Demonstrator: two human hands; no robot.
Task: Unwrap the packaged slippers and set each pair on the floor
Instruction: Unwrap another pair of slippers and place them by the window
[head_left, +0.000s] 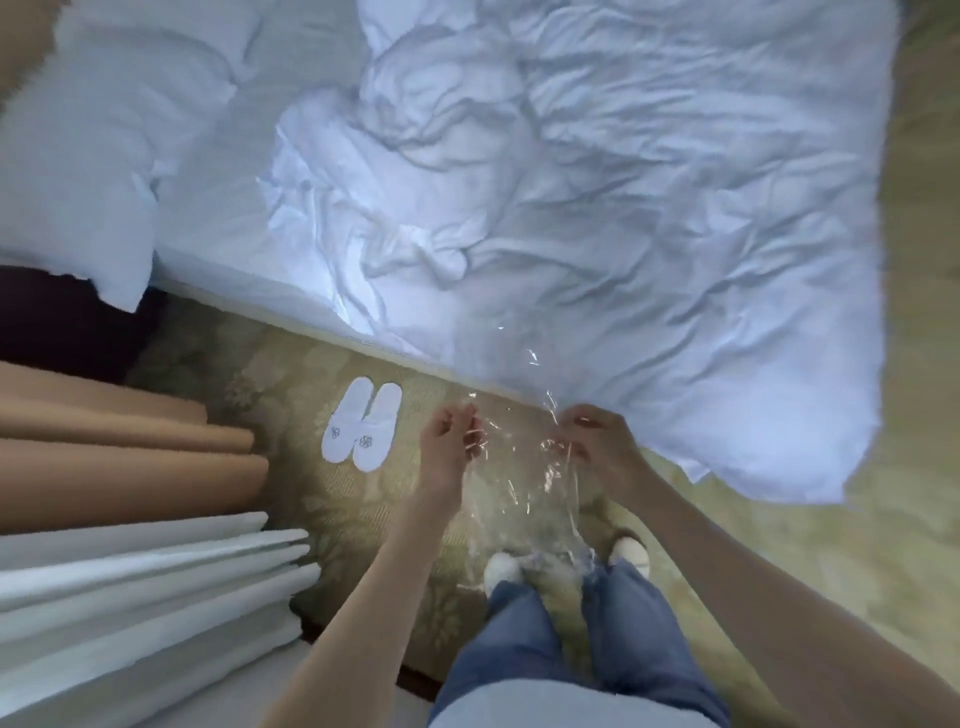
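- I saw one pair of white slippers (361, 432) on the patterned green carpet (322, 499), at about 9 o'clock from my view of the hands and near the bed's edge.
- Each slipper carried a dark embroidered monogram on its upper, too small to read.
- The slippers lay side by side, just touching or nearly so. Their long axes ran roughly 1 to 7 o'clock, with the monogrammed toe ends toward 7 and the heels toward the bed.
- The left hand (449, 434) and right hand (597, 441) were apart, with a clear plastic wrapper (519, 499) stretched between them.
- The left hand's fingers were curled and pinched the film's left edge, and the right hand's fingers were curled around its right edge.
- The wrapper hung from the hands toward 6 o'clock, crinkled and glinting, with the carpet showing through it. I could make out no print on the film.
- Below it I saw legs in blue jeans (519, 649) and white footwear (501, 566) on both feet, toes toward 12 o'clock.
- A rumpled white duvet (623, 208) filled 12 to 3 o'clock, one corner spilling to the floor just right of the right hand.
- A white pillow (78, 182) sat at 10 o'clock.
- Tan curtains (130, 467) hung at 9 o'clock and white curtains (156, 597) at 8 o'clock.
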